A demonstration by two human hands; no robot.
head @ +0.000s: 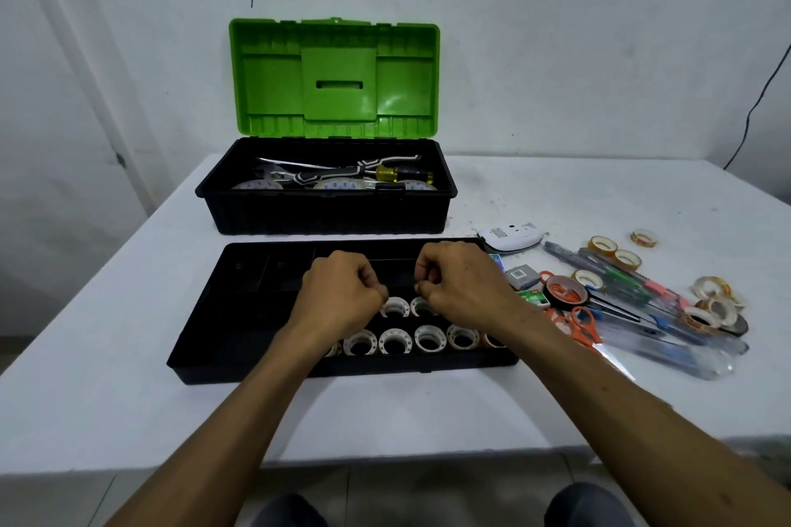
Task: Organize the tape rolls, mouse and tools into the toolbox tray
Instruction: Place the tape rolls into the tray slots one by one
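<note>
Left hand, right hand, tray, mouse, scissors

You're in a plain, workshop-like room: a scuffed white wall, a white worktop carrying an open green-lidded toolbox, a black cable hanging down the wall at right, grey floor tiles below.

Both forearms are bare, extended forward from the lower edge of the view and converging toward the centre. Left hand: back upward, fingers curled inward, knuckles raised, thumb closed against the forefinger on its right side. Right hand: back upward, fingers curled, thumb and forefinger tips meeting on its left side. The two hands sit level and close together, not touching, fingertips facing one another. Whether either pinch holds anything cannot be determined.
</note>
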